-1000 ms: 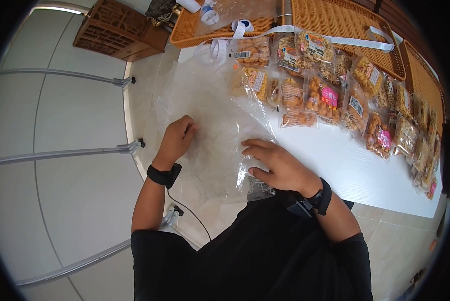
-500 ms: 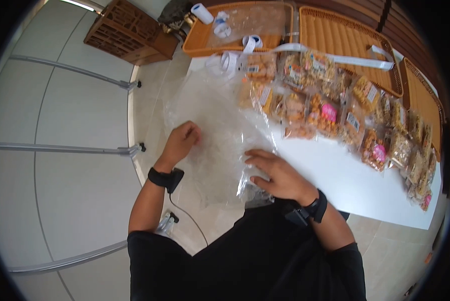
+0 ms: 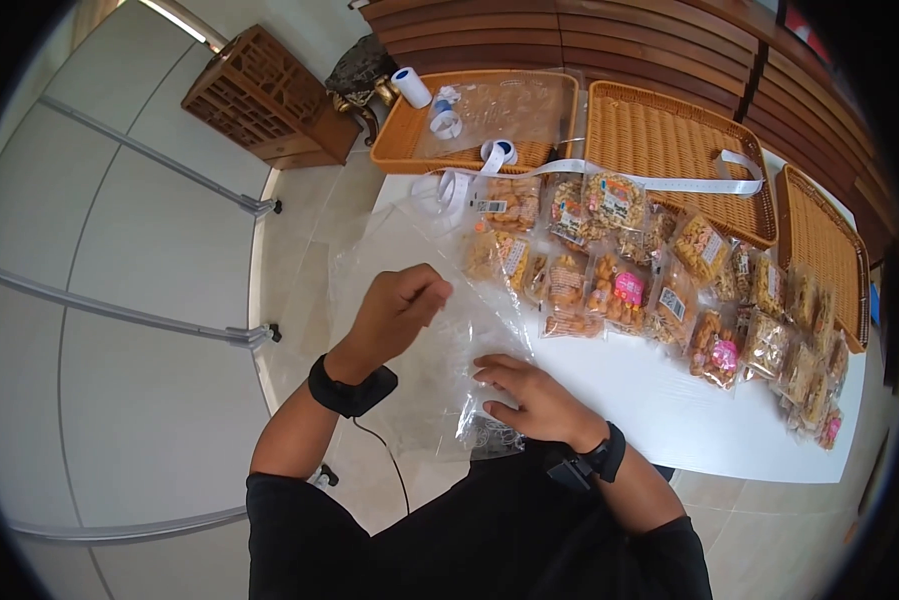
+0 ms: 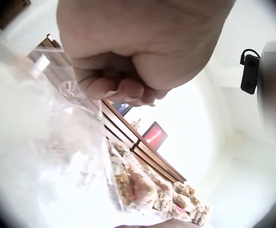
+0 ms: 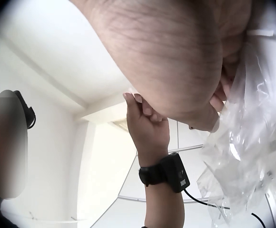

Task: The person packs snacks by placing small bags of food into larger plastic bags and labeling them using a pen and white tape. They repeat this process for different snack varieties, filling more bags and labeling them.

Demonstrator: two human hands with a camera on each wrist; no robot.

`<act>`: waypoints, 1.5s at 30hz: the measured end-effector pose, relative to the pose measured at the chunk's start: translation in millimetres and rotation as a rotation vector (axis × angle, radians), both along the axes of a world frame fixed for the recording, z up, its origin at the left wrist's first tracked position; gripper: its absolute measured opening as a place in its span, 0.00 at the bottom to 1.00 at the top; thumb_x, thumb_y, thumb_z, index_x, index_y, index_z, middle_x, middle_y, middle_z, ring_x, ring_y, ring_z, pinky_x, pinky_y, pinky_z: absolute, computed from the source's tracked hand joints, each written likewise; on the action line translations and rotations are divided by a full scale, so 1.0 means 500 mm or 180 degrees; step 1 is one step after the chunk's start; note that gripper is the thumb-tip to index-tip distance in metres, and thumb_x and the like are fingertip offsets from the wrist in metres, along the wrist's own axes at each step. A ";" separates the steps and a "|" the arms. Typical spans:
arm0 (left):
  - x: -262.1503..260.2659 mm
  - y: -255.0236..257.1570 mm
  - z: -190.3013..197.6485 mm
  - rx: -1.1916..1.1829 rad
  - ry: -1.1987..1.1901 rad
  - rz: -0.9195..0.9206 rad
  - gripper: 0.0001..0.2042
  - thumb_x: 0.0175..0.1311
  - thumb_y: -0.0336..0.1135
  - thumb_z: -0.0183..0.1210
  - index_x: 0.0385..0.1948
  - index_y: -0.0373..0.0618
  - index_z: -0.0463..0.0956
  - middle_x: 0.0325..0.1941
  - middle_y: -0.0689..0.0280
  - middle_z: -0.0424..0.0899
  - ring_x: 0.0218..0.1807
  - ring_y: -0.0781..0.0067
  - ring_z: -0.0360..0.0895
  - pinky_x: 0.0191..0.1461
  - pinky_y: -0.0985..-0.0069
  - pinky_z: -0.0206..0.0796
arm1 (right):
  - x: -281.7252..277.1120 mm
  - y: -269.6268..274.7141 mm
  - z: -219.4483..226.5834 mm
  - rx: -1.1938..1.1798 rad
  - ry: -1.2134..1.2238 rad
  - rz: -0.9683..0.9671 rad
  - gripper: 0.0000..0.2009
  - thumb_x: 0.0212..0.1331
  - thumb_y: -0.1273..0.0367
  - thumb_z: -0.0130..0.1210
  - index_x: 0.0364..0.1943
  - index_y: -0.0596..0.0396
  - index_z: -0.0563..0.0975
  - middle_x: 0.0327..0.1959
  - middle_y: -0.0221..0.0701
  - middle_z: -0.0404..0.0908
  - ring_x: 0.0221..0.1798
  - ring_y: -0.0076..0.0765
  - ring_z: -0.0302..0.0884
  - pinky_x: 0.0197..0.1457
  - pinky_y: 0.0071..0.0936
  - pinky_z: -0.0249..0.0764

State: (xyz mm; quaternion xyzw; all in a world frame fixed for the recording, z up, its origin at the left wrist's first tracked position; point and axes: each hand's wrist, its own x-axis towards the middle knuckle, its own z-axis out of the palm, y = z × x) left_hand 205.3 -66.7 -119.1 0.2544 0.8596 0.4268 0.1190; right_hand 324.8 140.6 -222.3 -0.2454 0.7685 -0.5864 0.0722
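A large clear plastic bag [image 3: 474, 330] lies in front of the person, over the left end of the white table and past its edge, crinkled and shiny. The left hand [image 3: 397, 315] is raised over the bag, fingers loosely bent; nothing shows between them in the left wrist view. On the bag's near right part rests the right hand [image 3: 539, 400], fingers spread and slightly bent. Crumpled clear film [image 5: 242, 147] sits beside its fingertips in the right wrist view. Several packaged snacks [image 3: 624, 290] lie in rows to the right of the bag.
Wicker trays [image 3: 669, 130] line the table's back and right side. A roll of labels [image 3: 453, 190] trails a white strip [image 3: 659, 184] across the snacks. Grey panels with metal bars [image 3: 119, 290] stand left, and a wooden cabinet [image 3: 269, 90] stands behind.
The left hand has lifted off the bag and moved up and to the right. The right hand has stayed on the bag. The head view has tilted up.
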 end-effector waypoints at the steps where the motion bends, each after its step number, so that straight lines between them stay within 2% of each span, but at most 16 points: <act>1: 0.000 0.018 0.003 -0.0022 -0.0025 -0.0066 0.12 0.72 0.36 0.56 0.28 0.41 0.75 0.18 0.71 0.75 0.21 0.83 0.69 0.27 0.80 0.62 | 0.000 0.002 0.000 -0.0017 0.0023 0.0010 0.18 0.59 0.71 0.60 0.52 0.62 0.75 0.58 0.42 0.76 0.60 0.53 0.75 0.65 0.39 0.72; 3: -0.001 0.049 0.007 -0.0080 -0.0084 -0.0220 0.11 0.70 0.36 0.58 0.29 0.39 0.76 0.18 0.67 0.75 0.22 0.79 0.70 0.28 0.77 0.63 | -0.001 0.006 -0.001 -0.0083 0.0017 0.0035 0.18 0.59 0.71 0.60 0.52 0.62 0.75 0.58 0.42 0.76 0.60 0.53 0.74 0.65 0.39 0.71; 4: -0.006 0.062 0.010 -0.0089 -0.0002 -0.0395 0.10 0.71 0.34 0.57 0.28 0.41 0.75 0.19 0.72 0.76 0.21 0.85 0.70 0.26 0.82 0.62 | -0.002 0.007 -0.003 -0.0131 -0.0017 0.0067 0.18 0.59 0.71 0.60 0.52 0.62 0.75 0.58 0.42 0.76 0.61 0.53 0.74 0.65 0.39 0.71; 5: -0.013 0.074 0.015 -0.0109 0.0000 -0.0414 0.10 0.71 0.34 0.57 0.28 0.41 0.75 0.19 0.72 0.76 0.21 0.85 0.70 0.26 0.82 0.62 | -0.001 0.008 -0.006 -0.0182 -0.0064 0.0113 0.18 0.58 0.71 0.60 0.52 0.62 0.75 0.57 0.42 0.76 0.61 0.53 0.74 0.65 0.39 0.71; 7: -0.031 0.094 0.028 -0.0159 -0.0022 -0.0411 0.09 0.71 0.34 0.57 0.29 0.40 0.75 0.19 0.72 0.76 0.21 0.85 0.70 0.26 0.82 0.62 | -0.001 0.008 -0.011 -0.0158 0.0039 0.0094 0.18 0.58 0.71 0.60 0.52 0.62 0.75 0.57 0.42 0.76 0.61 0.52 0.74 0.65 0.39 0.70; 11: -0.054 0.114 0.038 0.0240 -0.0412 -0.0182 0.09 0.71 0.35 0.58 0.32 0.39 0.77 0.19 0.72 0.76 0.22 0.86 0.69 0.27 0.82 0.62 | 0.001 0.007 -0.016 -0.0134 0.0128 0.0069 0.18 0.57 0.71 0.60 0.51 0.62 0.75 0.56 0.41 0.76 0.60 0.52 0.74 0.64 0.39 0.71; 14: -0.043 0.126 0.032 0.0351 -0.0521 -0.0273 0.06 0.71 0.31 0.58 0.34 0.39 0.76 0.22 0.70 0.78 0.24 0.85 0.72 0.29 0.83 0.65 | 0.004 0.005 -0.021 -0.0102 0.0156 0.0017 0.18 0.56 0.71 0.61 0.51 0.63 0.76 0.55 0.41 0.77 0.59 0.52 0.74 0.64 0.40 0.71; 18: -0.006 0.143 0.018 0.0165 -0.0577 -0.0566 0.04 0.68 0.27 0.60 0.33 0.37 0.77 0.25 0.68 0.80 0.26 0.81 0.76 0.31 0.82 0.68 | 0.006 0.005 -0.026 0.0033 0.0080 0.0082 0.18 0.58 0.70 0.60 0.52 0.62 0.75 0.59 0.41 0.75 0.62 0.51 0.73 0.66 0.39 0.70; 21: 0.024 0.148 -0.003 -0.0024 -0.0166 -0.1038 0.04 0.65 0.27 0.63 0.33 0.36 0.78 0.26 0.66 0.81 0.27 0.79 0.78 0.32 0.81 0.70 | 0.011 0.006 -0.030 0.0077 0.0129 0.0002 0.18 0.59 0.69 0.59 0.53 0.61 0.76 0.59 0.41 0.75 0.62 0.51 0.73 0.66 0.39 0.70; 22: 0.030 0.148 0.000 -0.0106 -0.0331 -0.0960 0.03 0.63 0.26 0.64 0.33 0.38 0.80 0.29 0.64 0.83 0.29 0.77 0.78 0.35 0.79 0.71 | 0.012 0.006 -0.029 0.0090 0.0115 0.0006 0.18 0.59 0.69 0.59 0.53 0.61 0.76 0.59 0.41 0.75 0.62 0.51 0.73 0.66 0.39 0.70; 28: 0.033 0.144 -0.002 0.0359 -0.0386 -0.0834 0.03 0.62 0.24 0.64 0.34 0.38 0.79 0.32 0.63 0.83 0.32 0.74 0.79 0.39 0.78 0.72 | 0.015 -0.002 -0.037 -0.0089 0.0324 -0.0175 0.18 0.54 0.71 0.62 0.49 0.63 0.77 0.53 0.40 0.77 0.56 0.51 0.76 0.61 0.41 0.72; 31: 0.035 0.148 -0.008 0.0462 -0.0167 -0.0917 0.04 0.62 0.23 0.64 0.36 0.38 0.79 0.33 0.63 0.83 0.34 0.74 0.80 0.40 0.78 0.71 | 0.015 -0.002 -0.038 -0.0122 0.0333 -0.0174 0.18 0.54 0.71 0.62 0.49 0.63 0.77 0.53 0.40 0.77 0.56 0.51 0.76 0.61 0.41 0.73; 37: 0.041 0.153 -0.006 0.0569 0.0006 -0.1038 0.04 0.62 0.24 0.64 0.36 0.38 0.79 0.33 0.65 0.82 0.32 0.77 0.77 0.38 0.79 0.69 | 0.013 0.003 -0.031 -0.0102 0.0253 -0.0109 0.17 0.54 0.71 0.62 0.49 0.63 0.77 0.53 0.40 0.77 0.56 0.51 0.76 0.61 0.41 0.72; 43: 0.055 0.136 0.000 0.0682 0.0009 -0.0715 0.04 0.64 0.24 0.62 0.38 0.40 0.80 0.28 0.67 0.82 0.27 0.79 0.72 0.35 0.80 0.67 | 0.011 0.005 -0.026 -0.0082 0.0202 -0.0079 0.18 0.55 0.71 0.62 0.49 0.63 0.77 0.53 0.41 0.77 0.57 0.51 0.75 0.62 0.41 0.72; 45: 0.058 0.134 -0.002 0.0484 0.0097 -0.0765 0.04 0.64 0.25 0.62 0.39 0.41 0.79 0.27 0.68 0.82 0.27 0.80 0.73 0.34 0.80 0.67 | 0.011 0.005 -0.027 -0.0092 0.0191 -0.0063 0.18 0.55 0.71 0.62 0.50 0.63 0.77 0.53 0.41 0.77 0.57 0.51 0.75 0.62 0.41 0.72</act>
